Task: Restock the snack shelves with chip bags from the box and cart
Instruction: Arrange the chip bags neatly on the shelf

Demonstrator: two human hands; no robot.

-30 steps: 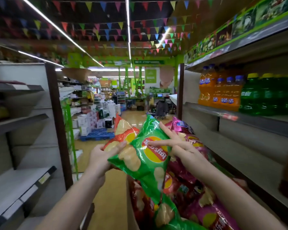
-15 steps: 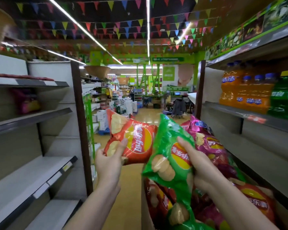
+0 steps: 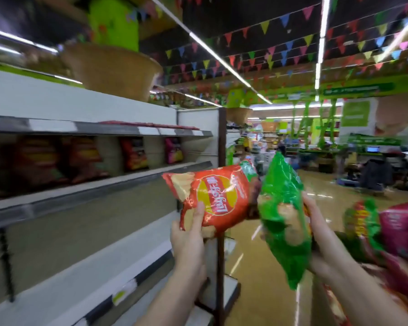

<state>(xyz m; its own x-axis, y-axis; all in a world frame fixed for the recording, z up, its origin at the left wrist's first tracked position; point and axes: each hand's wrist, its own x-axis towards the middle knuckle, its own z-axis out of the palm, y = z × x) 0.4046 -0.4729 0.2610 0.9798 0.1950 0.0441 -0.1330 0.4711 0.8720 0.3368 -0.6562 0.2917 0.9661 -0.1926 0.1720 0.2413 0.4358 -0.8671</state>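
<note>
My left hand (image 3: 188, 234) grips the bottom edge of a red-orange chip bag (image 3: 216, 196), held up beside the white snack shelves (image 3: 85, 191) on the left. My right hand (image 3: 316, 231) grips a green chip bag (image 3: 284, 222) from its right side, just right of the red one. More red, green and pink chip bags (image 3: 386, 229) are heaped at the right edge in what looks like the cart. Several chip bags (image 3: 132, 152) stand at the back of the upper-middle shelf.
A woven basket (image 3: 111, 67) sits on top of the shelving. The shelf unit ends at a dark upright post (image 3: 222, 184). The aisle floor (image 3: 264, 267) runs ahead toward distant displays and a counter. Lower shelf boards (image 3: 80, 267) show no goods.
The view has swung left toward the snack shelves. Both hands have carried their bags leftward and up, away from the heap, and the two bags now sit side by side.
</note>
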